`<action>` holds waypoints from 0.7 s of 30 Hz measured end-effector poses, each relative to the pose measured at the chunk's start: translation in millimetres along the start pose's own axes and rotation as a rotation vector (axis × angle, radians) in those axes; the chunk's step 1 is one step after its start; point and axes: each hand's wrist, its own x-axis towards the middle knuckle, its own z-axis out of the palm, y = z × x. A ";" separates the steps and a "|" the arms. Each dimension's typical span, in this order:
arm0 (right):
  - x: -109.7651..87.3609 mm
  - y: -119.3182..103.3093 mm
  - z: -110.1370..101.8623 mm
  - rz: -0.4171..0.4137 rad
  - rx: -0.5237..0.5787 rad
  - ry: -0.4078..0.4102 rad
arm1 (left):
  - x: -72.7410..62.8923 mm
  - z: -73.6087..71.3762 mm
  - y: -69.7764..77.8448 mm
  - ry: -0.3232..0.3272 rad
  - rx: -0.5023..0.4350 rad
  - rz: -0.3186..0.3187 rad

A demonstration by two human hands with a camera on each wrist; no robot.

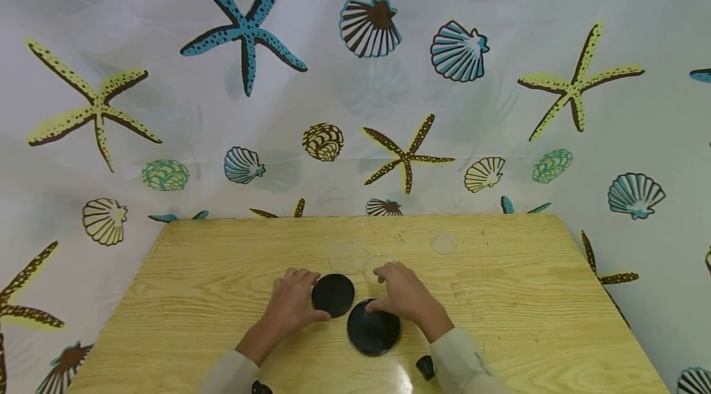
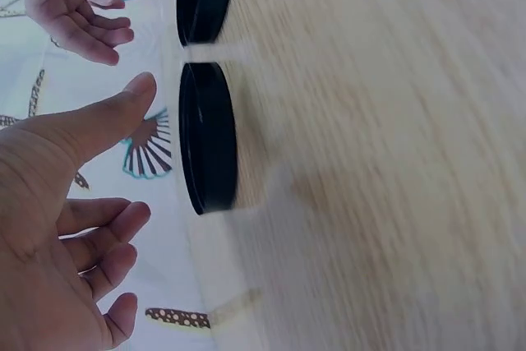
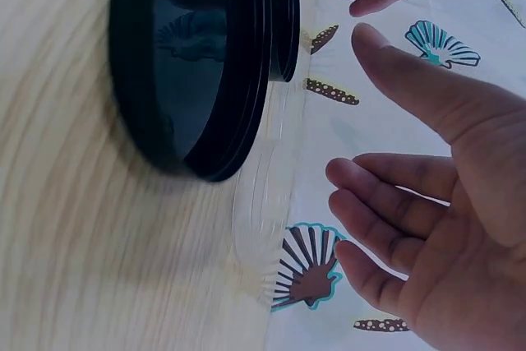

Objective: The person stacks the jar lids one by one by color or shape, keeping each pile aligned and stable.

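Two shallow round black dishes lie on the wooden table. My left hand (image 1: 293, 300) is beside the smaller dish (image 1: 333, 295), its thumb and fingers spread around the left side. In the left wrist view that dish (image 2: 212, 137) stands apart from the fingertips (image 2: 136, 221). The right hand (image 1: 404, 294) hovers over the upper right edge of the larger black dish (image 1: 373, 333), thumb overlapping its rim in the head view. From the right wrist, the larger dish (image 3: 193, 71) shows a raised rim, and nothing lies between thumb and fingers. Neither hand holds anything.
Behind the black dishes lie clear round pieces: a large one (image 1: 348, 257), one beside the right fingers (image 1: 383, 270) and a smaller one (image 1: 443, 243) farther right. A white cloth (image 1: 333, 85) printed with starfish and shells hangs behind the table (image 1: 222, 258).
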 end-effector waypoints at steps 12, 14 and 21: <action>21.4 -13.0 12.6 -0.023 -0.056 0.047 | 4.9 5.9 -23.0 -0.041 -0.059 -0.008; 24.1 -16.6 16.1 -0.007 -0.062 0.038 | 5.9 6.9 -25.1 -0.052 -0.054 -0.010; 31.8 -27.4 27.9 0.016 -0.166 0.042 | 9.6 13.7 -31.9 -0.070 -0.070 -0.014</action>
